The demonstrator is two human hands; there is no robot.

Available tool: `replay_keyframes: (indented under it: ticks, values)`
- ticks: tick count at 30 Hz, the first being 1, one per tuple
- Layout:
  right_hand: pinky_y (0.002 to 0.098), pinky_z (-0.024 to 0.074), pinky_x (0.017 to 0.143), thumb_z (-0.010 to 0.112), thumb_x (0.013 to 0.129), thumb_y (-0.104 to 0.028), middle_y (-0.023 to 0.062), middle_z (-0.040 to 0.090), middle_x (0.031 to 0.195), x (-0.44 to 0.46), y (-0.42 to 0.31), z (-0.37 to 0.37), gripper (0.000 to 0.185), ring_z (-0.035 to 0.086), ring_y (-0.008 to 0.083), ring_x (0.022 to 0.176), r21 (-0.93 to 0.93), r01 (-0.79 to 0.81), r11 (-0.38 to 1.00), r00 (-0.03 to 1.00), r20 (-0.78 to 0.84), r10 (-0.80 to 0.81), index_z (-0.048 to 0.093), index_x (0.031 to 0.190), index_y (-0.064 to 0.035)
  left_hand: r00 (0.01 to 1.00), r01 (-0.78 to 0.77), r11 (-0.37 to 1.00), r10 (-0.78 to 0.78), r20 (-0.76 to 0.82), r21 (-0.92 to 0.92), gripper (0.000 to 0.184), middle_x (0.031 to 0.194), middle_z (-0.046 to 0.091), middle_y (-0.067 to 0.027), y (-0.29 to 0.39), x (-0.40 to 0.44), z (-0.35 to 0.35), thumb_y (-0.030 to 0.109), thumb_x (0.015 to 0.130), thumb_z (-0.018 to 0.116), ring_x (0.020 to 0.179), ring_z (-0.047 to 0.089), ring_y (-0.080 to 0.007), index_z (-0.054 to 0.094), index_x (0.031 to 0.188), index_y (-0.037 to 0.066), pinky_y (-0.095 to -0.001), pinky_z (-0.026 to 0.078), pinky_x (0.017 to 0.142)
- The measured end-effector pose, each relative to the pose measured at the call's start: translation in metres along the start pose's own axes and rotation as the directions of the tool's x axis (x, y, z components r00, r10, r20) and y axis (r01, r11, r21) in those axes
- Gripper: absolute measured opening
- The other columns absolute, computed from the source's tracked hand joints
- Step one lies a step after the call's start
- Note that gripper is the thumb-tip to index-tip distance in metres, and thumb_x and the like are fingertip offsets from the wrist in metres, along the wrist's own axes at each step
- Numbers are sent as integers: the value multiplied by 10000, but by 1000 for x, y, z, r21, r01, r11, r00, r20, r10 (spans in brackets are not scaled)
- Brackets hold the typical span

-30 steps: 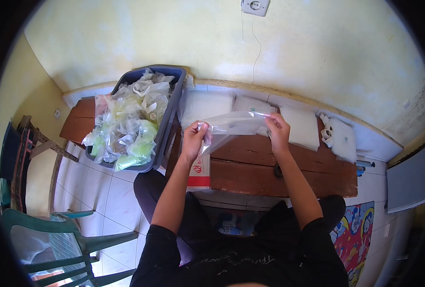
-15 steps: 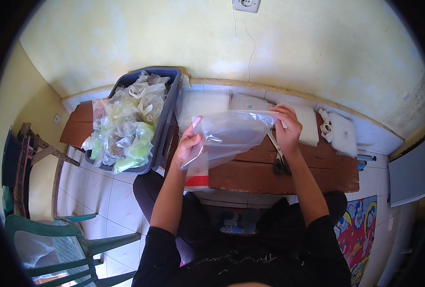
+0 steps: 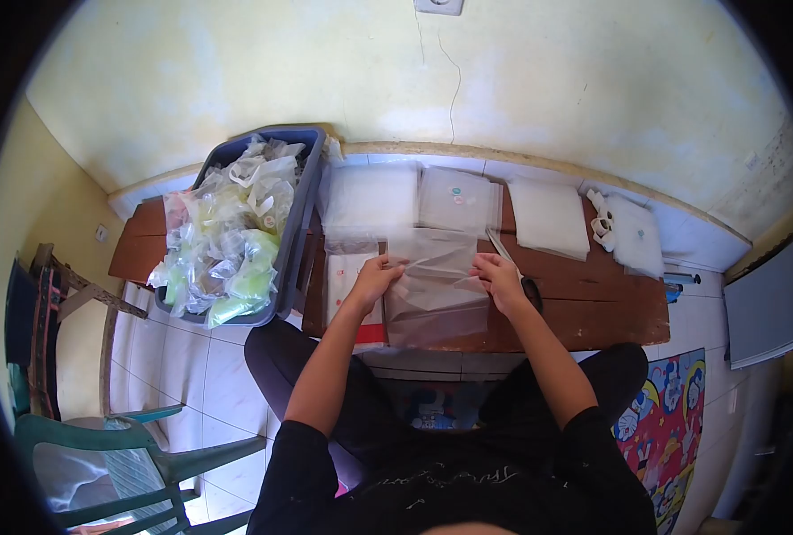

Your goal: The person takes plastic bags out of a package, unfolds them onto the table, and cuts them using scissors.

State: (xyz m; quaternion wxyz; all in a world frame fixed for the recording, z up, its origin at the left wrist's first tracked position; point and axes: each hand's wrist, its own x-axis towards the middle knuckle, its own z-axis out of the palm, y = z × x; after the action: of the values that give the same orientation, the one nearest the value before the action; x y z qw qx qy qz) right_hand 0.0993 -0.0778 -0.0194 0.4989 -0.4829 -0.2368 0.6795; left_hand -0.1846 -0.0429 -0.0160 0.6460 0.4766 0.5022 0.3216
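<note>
A clear plastic bag (image 3: 438,299) lies spread low over the front of the brown bench (image 3: 593,312). My left hand (image 3: 379,280) pinches its left edge, and my right hand (image 3: 501,280) is closed on its right edge. Left of it, partly behind my left hand, is a white packet with a red band (image 3: 371,333). Scissors (image 3: 531,291) lie beside my right hand, their handles partly hidden by it. Just beyond the bag are a stack of clear bags (image 3: 371,201) and another stack with a small green label (image 3: 456,201).
A grey tub (image 3: 303,214) heaped with crumpled plastic bags (image 3: 231,232) stands at the left. White stacks of plastic (image 3: 548,218) and a bundle of white handles (image 3: 601,220) lie at the back right. A green chair (image 3: 147,459) is at lower left.
The bag came down from a raised, tilted position to lie flat near the bench. Both hands lowered and drew closer together, uncovering the stacks behind.
</note>
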Motion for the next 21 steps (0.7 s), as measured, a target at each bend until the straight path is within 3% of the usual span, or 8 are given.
replay_keyframes:
  ticks: [2,6,9,11,15,17,21]
  values:
    - [327,532,785,668,876,-119,119,580,1141,5,10,-4,317,604,177,903,-280,139,950,974,-135,-182,547,1142,5,1000,-26,998,25,3,64,250,896,685,-31,2,-1,1,159,934,598,732,638,-94,655,1156,59,-215,469,599]
    - [317,540,790,716,811,-37,98,594,1078,8,20,-11,375,602,174,896,-200,206,958,943,-220,-249,536,1138,-14,998,-61,997,62,-13,55,253,926,695,-42,5,-1,6,180,942,610,759,634,-88,658,1134,22,-212,461,660]
    - [311,545,800,731,786,-6,100,599,1056,6,21,-12,426,606,173,910,-253,267,930,925,-204,-321,517,1153,-25,993,-113,993,113,-21,20,248,953,701,-58,8,-2,8,170,942,615,804,635,-87,659,1113,-3,-225,479,707]
    - [303,556,777,704,801,19,106,615,1060,-10,1,4,439,623,174,912,-74,103,992,987,-115,-111,493,1185,-13,984,-177,979,179,2,-105,226,959,701,-64,6,0,8,147,933,628,839,639,-91,668,1097,-3,-232,490,736]
    - [304,553,769,697,812,18,125,649,1017,-16,-9,10,462,646,185,895,-38,109,993,994,-26,-110,469,1213,-13,980,-197,968,201,11,-154,231,959,701,-69,10,-1,6,121,920,645,844,643,-101,651,1118,4,-238,497,763]
    - [297,550,760,682,824,20,125,672,946,-16,-14,11,462,658,182,835,-106,259,960,966,16,-259,461,1227,-17,967,-253,948,253,-24,-191,257,991,703,-76,17,-4,6,31,907,636,892,655,-128,612,1161,2,-256,516,781]
    - [293,553,736,678,833,10,122,679,902,-22,-31,20,471,660,178,788,-132,392,911,920,62,-387,453,1246,-15,934,-356,919,345,-91,-168,314,995,705,-82,22,-2,3,9,893,646,890,657,-127,587,1201,12,-254,510,799]
